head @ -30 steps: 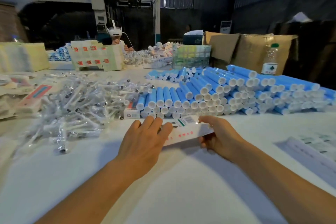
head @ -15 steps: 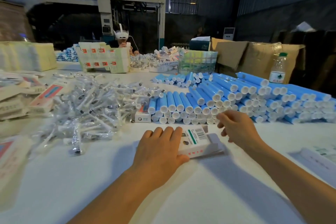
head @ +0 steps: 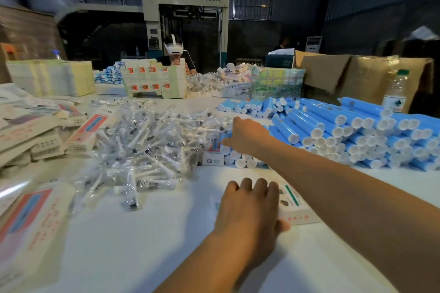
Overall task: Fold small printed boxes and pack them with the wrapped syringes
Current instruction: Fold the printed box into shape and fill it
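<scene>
while the left hand (head: pixel 247 207) lies palm down on the small printed box (head: pixel 294 207), fingers curled over its far edge and thumb tucked against its near side so that it grips the box, the box rests flat on the white table (head: pixel 166 245) close to the camera, its green-striped end sticking out to the right of the hand. the right hand (head: pixel 246 134) reaches out across the table, back of the hand up, to the near left corner of the stack of blue tubes (head: pixel 345 131); its fingertips are at the white caps of the nearest tubes, but whether they close on one or stay apart i cannot tell, since the hand hides them. just left of that hand spreads the pile of wrapped syringes (head: pixel 145 140), clear sleeves tumbled in a loose heap in the middle of the table. one folded box (head: pixel 213 158) stands at the edge of that pile, touching the tubes. flat unfolded cartons (head: pixel 26 219) lie along the left edge. at the far side a person in a white headset (head: pixel 174 49) sits behind more cartons, and a water bottle (head: pixel 396 94) stands at the right beside brown cardboard.
</scene>
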`<action>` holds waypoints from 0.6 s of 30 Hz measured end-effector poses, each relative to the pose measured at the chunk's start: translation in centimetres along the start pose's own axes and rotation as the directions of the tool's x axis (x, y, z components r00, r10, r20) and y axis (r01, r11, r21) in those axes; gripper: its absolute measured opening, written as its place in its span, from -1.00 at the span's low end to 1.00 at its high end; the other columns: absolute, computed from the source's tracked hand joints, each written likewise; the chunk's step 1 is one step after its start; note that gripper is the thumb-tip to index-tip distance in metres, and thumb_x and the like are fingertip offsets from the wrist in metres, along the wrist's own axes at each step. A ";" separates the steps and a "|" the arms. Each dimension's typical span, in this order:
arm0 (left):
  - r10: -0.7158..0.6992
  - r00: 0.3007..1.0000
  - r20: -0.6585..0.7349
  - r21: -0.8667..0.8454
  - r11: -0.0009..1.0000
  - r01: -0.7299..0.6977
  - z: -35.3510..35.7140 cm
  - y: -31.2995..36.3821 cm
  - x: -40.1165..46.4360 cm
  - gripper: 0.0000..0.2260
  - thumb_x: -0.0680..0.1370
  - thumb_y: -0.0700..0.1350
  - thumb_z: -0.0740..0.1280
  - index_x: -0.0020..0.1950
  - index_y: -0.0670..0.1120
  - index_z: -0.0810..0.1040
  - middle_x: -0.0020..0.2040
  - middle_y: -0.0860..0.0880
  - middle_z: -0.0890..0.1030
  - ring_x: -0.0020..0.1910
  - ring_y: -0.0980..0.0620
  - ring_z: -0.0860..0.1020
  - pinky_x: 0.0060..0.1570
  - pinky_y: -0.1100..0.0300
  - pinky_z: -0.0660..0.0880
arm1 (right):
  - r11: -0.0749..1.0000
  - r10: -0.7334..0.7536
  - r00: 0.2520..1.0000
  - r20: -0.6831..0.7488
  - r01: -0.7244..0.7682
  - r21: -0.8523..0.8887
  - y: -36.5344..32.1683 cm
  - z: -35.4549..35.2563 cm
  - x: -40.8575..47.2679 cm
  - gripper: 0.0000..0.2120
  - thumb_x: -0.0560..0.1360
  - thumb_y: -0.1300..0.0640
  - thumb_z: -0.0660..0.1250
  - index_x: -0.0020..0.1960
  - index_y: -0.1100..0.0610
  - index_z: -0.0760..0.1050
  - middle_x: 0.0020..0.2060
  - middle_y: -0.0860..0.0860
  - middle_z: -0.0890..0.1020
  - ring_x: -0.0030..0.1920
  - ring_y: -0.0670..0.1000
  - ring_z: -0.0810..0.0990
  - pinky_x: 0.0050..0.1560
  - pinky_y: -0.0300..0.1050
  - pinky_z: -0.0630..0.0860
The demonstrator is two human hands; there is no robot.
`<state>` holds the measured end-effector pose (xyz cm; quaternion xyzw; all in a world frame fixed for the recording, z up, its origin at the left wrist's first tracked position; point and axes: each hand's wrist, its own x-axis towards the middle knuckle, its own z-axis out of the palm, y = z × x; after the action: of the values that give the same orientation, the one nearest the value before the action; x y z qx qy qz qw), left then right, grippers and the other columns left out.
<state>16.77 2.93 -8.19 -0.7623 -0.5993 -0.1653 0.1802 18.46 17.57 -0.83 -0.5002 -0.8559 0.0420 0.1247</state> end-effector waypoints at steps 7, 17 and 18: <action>0.091 0.990 -0.105 0.027 0.996 -0.089 0.3 -0.1 -0.2 -0.52 0.20 0.32 0.46 -0.16 -0.05 0.59 -0.30 0.03 0.56 -0.35 0.00 0.53 -0.36 0.20 0.42 | 0.946 0.011 0.979 0.202 0.055 -0.319 -2.3 -0.6 2.4 -0.85 0.51 0.33 0.17 -0.24 0.26 0.38 -0.32 0.05 0.39 -0.22 0.07 0.44 -0.14 -0.11 0.40; 0.017 0.987 -0.161 -0.035 0.999 -0.023 -1.2 0.4 -0.2 -0.81 0.30 0.03 -0.02 -0.49 0.01 0.16 -0.55 0.10 0.38 -0.51 0.08 0.38 -0.41 0.27 0.14 | 0.795 0.162 0.951 0.261 0.030 -0.605 -5.1 0.3 1.5 -0.81 0.52 0.27 0.18 0.09 0.17 0.49 -0.05 0.01 0.54 -0.09 0.05 0.53 -0.44 -0.22 0.39; 0.018 0.985 -0.169 -0.038 0.999 -0.025 -1.4 0.5 -0.3 -0.83 0.29 0.02 -0.03 -0.46 -0.01 0.07 -0.57 0.09 0.36 -0.53 0.08 0.34 -0.41 0.28 0.11 | 0.762 0.189 0.956 0.225 0.001 -0.647 -5.2 0.8 1.5 -0.72 0.52 0.25 0.16 0.20 0.16 0.47 0.08 0.01 0.55 -0.02 0.05 0.57 -0.56 -0.31 0.33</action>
<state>17.16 1.87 -7.11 -0.7553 -0.5703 -0.2394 0.2168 13.18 16.36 -0.32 -0.5443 -0.8009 -0.1767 -0.1765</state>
